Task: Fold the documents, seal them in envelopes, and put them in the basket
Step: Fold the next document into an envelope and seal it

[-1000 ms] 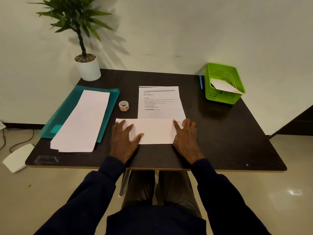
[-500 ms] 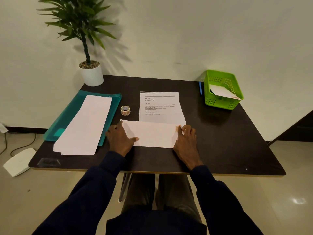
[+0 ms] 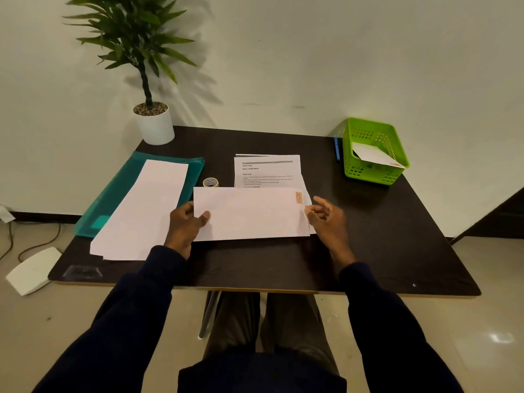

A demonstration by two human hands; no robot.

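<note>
My left hand (image 3: 184, 225) grips the left edge of a white envelope (image 3: 249, 214), thumb on its face. The envelope carries a small stamp at its upper right and is held tilted up over the near part of the printed documents (image 3: 268, 171). At the envelope's right edge is my right hand (image 3: 326, 219), fingers loosely bent and holding nothing I can see. The green basket (image 3: 368, 174) stands at the table's far right corner with one envelope (image 3: 374, 156) lying in it.
A stack of white envelopes (image 3: 144, 211) lies on a teal folder (image 3: 119, 188) at the left. A tape roll (image 3: 210, 182) sits just behind the held envelope. A potted plant (image 3: 154, 127) stands at the back left, and a blue pen (image 3: 336, 148) lies beside the basket. The dark table (image 3: 368, 236) ends close in front of me.
Both hands were pressing the envelope flat on the table. My left hand has now taken its left edge and raised it, showing the stamped face; my right hand has come off to the right.
</note>
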